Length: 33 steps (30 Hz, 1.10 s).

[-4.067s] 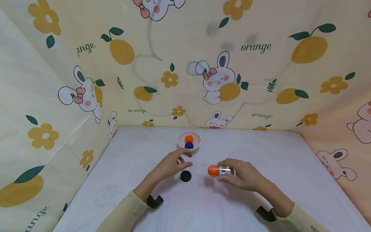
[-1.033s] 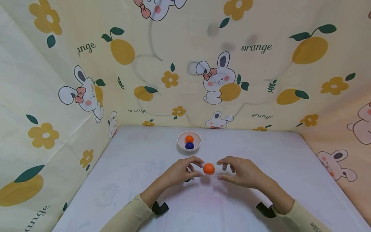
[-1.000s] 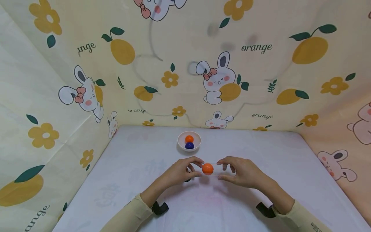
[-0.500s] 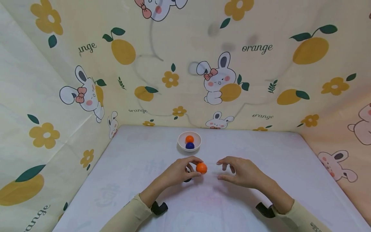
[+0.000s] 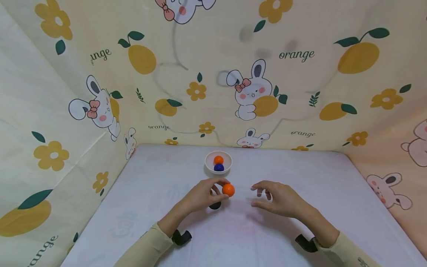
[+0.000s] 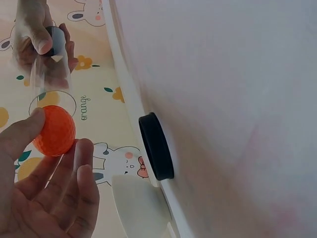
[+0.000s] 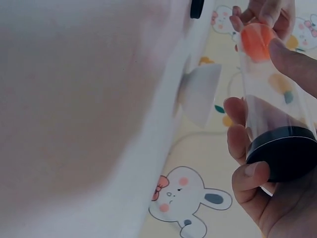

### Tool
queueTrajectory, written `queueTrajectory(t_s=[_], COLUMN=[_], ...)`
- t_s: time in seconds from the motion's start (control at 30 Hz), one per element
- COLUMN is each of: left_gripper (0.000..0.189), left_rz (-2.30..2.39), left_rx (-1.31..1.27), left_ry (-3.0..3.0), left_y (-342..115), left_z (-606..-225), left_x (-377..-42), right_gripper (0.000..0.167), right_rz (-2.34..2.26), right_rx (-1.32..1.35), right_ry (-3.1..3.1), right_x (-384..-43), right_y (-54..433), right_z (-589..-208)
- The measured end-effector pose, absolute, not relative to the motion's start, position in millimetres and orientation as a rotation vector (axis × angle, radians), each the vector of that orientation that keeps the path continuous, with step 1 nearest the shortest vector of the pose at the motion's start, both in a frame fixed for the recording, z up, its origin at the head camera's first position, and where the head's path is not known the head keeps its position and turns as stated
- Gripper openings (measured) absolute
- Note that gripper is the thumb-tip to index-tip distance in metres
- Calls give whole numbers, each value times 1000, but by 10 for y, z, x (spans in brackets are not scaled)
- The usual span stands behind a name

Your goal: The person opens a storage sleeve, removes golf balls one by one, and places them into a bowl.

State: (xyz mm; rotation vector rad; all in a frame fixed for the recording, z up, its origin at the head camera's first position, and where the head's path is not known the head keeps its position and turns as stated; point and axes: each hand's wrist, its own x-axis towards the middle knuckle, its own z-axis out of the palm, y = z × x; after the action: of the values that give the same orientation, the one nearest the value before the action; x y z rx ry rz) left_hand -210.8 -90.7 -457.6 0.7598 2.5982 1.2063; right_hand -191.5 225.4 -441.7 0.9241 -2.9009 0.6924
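An orange ball is pinched between the thumb and fingers of my left hand, above the table. My right hand grips a clear tube with a black cap at its near end. From the left wrist view, the ball sits at the tube's uncapped mouth; whether it touches the rim I cannot tell. In the head view the tube is nearly invisible. A loose black lid lies on the table below my left hand, partly hidden by it in the head view.
Beyond my hands stands a small white bowl holding an orange ball and a dark blue ball. The table has a pale cloth. Curtains printed with rabbits and oranges enclose it at the back and sides.
The orange ball has moved left, from the tube end near my right hand into my left hand's pinch. My left hand has drawn slightly left and away; my right has hardly moved.
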Motion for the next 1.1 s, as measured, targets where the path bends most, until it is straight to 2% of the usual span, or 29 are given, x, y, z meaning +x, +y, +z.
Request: queueTrajectory(t_s=[0.57, 1.1], left_gripper=[50, 47], left_rz=[1071, 1051], left_rx=[730, 696], left_ry=[2773, 2861], left_y=[-983, -1047], left_z=[-4532, -4583], left_x=[-2203, -2379], right_gripper=[50, 48], right_rz=[765, 957], right_rx=[903, 1002], right_ry=[-2906, -2842], right_x=[-1916, -1963], right_y=[2295, 2345], right_z=[-4490, -4605])
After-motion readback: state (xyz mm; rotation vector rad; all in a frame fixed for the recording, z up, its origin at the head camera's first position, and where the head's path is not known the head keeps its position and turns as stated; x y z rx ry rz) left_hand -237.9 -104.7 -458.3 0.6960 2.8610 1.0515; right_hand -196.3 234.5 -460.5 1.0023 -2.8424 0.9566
